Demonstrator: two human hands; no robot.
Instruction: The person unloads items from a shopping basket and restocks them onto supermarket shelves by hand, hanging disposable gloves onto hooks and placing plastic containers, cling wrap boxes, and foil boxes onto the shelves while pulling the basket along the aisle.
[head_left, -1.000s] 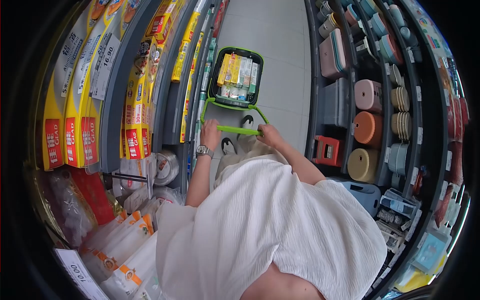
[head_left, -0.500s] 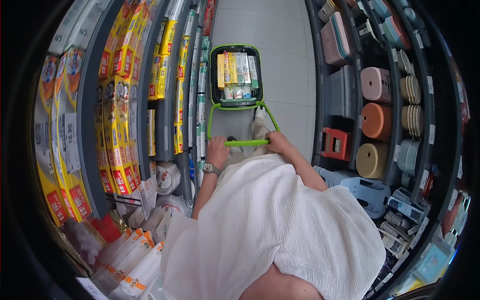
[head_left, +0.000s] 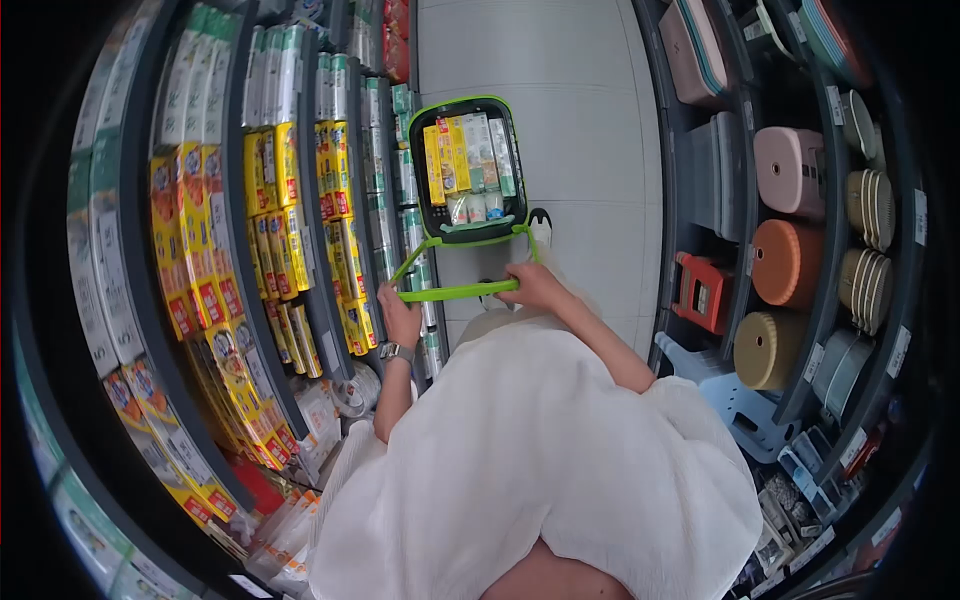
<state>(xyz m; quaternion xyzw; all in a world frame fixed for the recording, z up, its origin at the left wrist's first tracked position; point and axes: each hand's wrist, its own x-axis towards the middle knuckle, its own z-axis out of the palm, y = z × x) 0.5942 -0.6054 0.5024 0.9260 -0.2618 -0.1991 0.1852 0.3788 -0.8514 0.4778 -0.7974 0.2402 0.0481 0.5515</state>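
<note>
A black basket with a green rim [head_left: 412, 170] is at the upper middle, holding several yellow boxes [head_left: 452, 155], pale green-and-white boxes [head_left: 490, 150] and small packs along its near side. Its green handle [head_left: 455, 293] is raised toward me. My left hand [head_left: 401, 318], with a watch on the wrist, is closed at the handle's left end. At the right end, the fingers of my right hand [head_left: 533, 287] wrap round the bar. Beyond the handle, my shoes [head_left: 540, 225] partly show on the floor.
Shelves of yellow and green-white boxes [head_left: 282, 220] line the left side. On the right, shelves hold pink [head_left: 785, 170], orange [head_left: 783, 262] and tan containers [head_left: 768, 350], a red item [head_left: 702, 292] and blue plastic stools [head_left: 745, 410]. Grey tiled floor [head_left: 585, 130] runs between them.
The shelves have shifted past, bringing more green-white boxes into view on the left. The handle now tilts lower at its left end, with both hands still on it. My feet have moved.
</note>
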